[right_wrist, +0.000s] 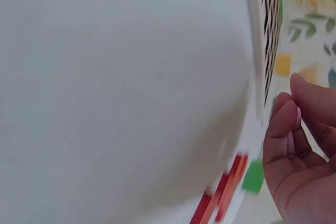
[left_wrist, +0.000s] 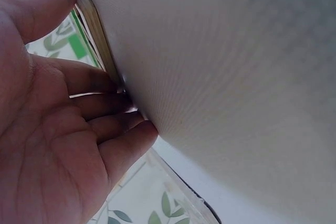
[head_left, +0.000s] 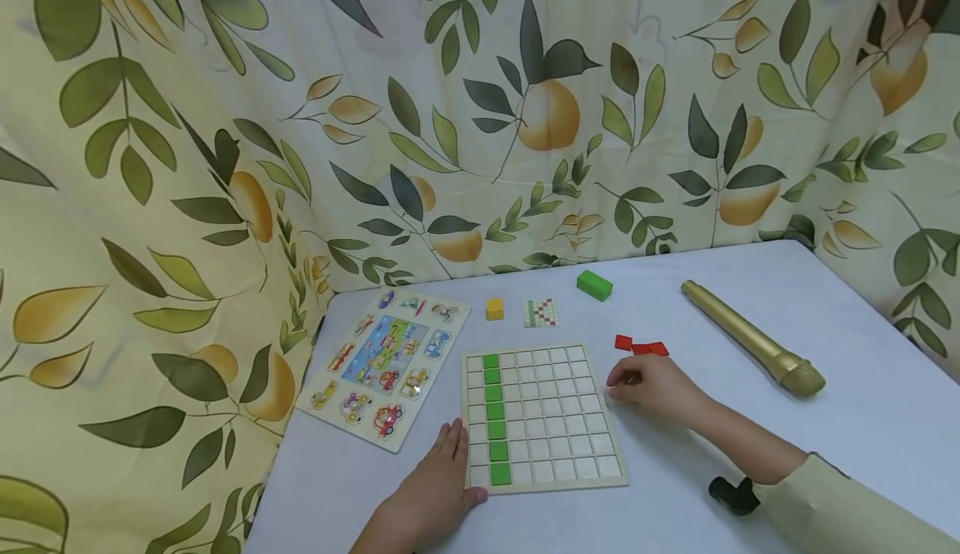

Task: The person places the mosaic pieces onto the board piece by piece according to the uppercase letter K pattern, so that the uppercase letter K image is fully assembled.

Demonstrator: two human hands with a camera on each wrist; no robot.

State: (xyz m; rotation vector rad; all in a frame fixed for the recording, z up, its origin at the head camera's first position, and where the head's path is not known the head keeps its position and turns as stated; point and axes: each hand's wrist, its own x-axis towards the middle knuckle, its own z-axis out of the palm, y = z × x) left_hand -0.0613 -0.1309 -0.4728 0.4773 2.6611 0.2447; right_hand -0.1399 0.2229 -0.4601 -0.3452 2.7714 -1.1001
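Observation:
A square wooden grid board (head_left: 555, 486) lies on the white table, with a column of green squares (head_left: 495, 410) near its left side and white squares elsewhere. My left hand (head_left: 438, 487) rests along the board's left edge; its fingertips touch the edge (left_wrist: 97, 30) in the left wrist view. Just off the board's right edge, my right hand (head_left: 660, 387) hovers with loosely curled fingers, thumb and forefinger tips close together. Nothing shows between them in the right wrist view. Several red square tiles (head_left: 623, 342) lie right behind this hand, also low in the right wrist view (right_wrist: 223, 187).
Left of the board lies a picture puzzle board (head_left: 438, 371) with vehicle pieces. Behind stand a yellow block (head_left: 495, 309), a small pattern card (head_left: 542, 313) and a green block (head_left: 594, 285). A gold microphone (head_left: 750, 337) lies at right. Leaf-patterned curtains (head_left: 525, 162) surround the table.

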